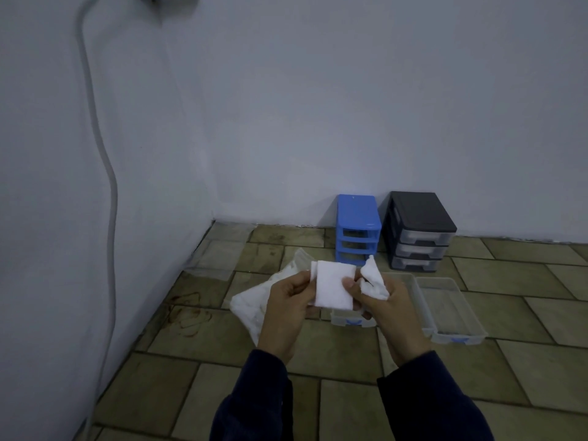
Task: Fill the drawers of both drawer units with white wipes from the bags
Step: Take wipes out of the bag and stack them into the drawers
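Observation:
My left hand and my right hand together pinch a flat folded white wipe in front of me. A second, crumpled wipe is bunched in my right hand's fingers. A clear bag of white wipes lies on the floor behind my left hand. The blue drawer unit stands against the wall with its three slots open. Beside it on the right is the black drawer unit with three clear drawers in it. Two clear drawers lie on the floor under my hands.
The floor is tiled in worn greenish slabs. An empty clear bag lies flat near the room corner. A grey cable runs down the left wall. White walls close the space at the back and left.

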